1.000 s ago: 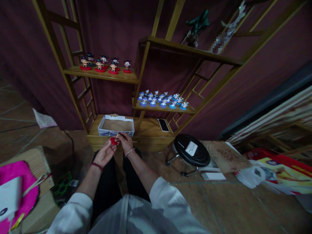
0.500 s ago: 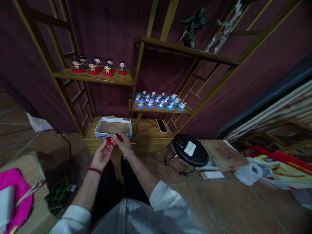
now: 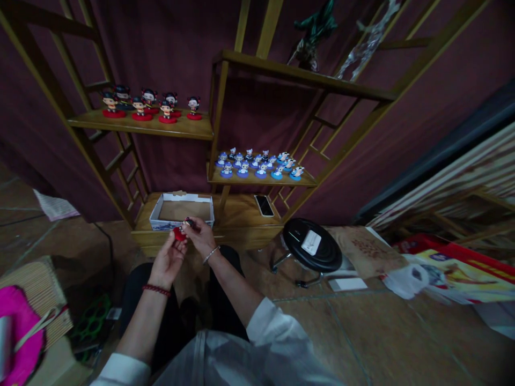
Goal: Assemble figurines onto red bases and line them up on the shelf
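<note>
A small figurine (image 3: pixel 179 233) with a red base and a dark top is held between my two hands, just in front of the shallow box. My left hand (image 3: pixel 169 260) pinches its red base. Around the dark upper part, the fingers of my right hand (image 3: pixel 200 236) are closed. Fingers hide much of the figurine. The open white-and-blue cardboard box (image 3: pixel 207 206) stands on the low wooden ledge behind my hands, with brown card showing inside. Several similar red-based figurines (image 3: pixel 167 111) stand on the upper left shelf (image 3: pixel 140 126).
Several blue and purple figurines (image 3: pixel 242 169) crowd the middle shelf (image 3: pixel 257 180). A phone (image 3: pixel 264 205) lies on the ledge. A green statue (image 3: pixel 314 37) stands above. On the right are a black wheeled stool (image 3: pixel 322 249) and a plastic bag (image 3: pixel 406 280); a pink item (image 3: pixel 22 327) lies left.
The view has shifted slightly, so the shelves sit a little further left. Both hands still hold the figurine in front of the box. My knees have spread apart.
</note>
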Demonstrator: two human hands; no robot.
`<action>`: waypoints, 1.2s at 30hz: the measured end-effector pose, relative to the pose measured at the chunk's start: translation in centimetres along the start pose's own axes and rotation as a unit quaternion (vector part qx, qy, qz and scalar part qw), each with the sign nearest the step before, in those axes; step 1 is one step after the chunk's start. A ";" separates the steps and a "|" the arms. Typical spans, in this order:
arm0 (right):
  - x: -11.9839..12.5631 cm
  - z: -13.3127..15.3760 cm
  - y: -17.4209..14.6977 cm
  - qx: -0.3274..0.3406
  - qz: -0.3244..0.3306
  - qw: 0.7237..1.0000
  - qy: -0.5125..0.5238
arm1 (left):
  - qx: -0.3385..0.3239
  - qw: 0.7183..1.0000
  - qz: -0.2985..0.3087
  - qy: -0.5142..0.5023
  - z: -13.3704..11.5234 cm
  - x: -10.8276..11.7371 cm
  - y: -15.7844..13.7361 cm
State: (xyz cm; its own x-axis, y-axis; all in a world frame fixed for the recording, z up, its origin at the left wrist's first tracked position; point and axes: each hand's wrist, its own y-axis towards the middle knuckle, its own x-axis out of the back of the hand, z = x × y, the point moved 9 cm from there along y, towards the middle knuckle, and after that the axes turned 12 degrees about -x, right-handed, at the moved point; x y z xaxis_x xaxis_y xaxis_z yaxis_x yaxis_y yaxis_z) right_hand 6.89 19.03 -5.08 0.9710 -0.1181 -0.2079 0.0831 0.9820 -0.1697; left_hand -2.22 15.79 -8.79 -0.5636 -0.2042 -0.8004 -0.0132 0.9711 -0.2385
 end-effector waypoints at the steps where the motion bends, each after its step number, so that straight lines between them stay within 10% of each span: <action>1: 0.0 0.2 -0.1 0.000 0.002 1.000 0.002 | -0.001 1.000 0.000 0.000 -0.1 -0.1 -0.1; 36: -0.5 6.7 -1.8 0.046 0.079 0.995 -0.041 | -0.045 0.997 0.055 -0.032 -2.9 -4.2 -2.1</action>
State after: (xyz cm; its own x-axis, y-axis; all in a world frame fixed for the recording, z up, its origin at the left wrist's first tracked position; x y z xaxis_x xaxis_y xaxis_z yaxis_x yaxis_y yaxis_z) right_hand 7.77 18.31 1.74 0.9885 0.0467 -0.1441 -0.0548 0.9971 -0.0521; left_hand -2.28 14.93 -3.33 -0.5120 -0.1013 -0.8530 -0.0295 0.9945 -0.1004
